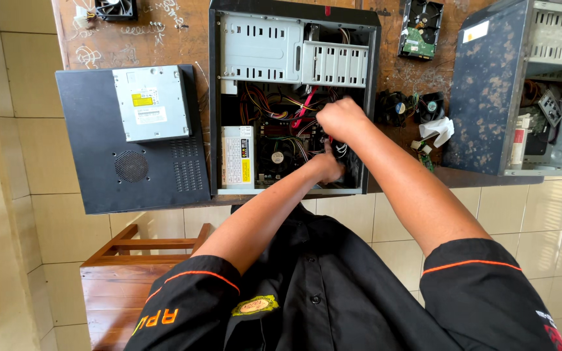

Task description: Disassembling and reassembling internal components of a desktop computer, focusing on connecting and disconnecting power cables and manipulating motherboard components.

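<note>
Inside open computer case (213,110) — left hand (328,168), right hand (339,119) among cables (281,107).

There is one view only, from a camera worn on the person's head, looking steeply down over the chest and both arms onto the table (183,39) (so there is no second view to share any ground). It faces forward and downward at close, arm's-reach range, with the open computer case (294,101) near the middle of the frame and the tiled floor filling the lower edge. A second case (489,91) is cut off at the right edge.
</note>
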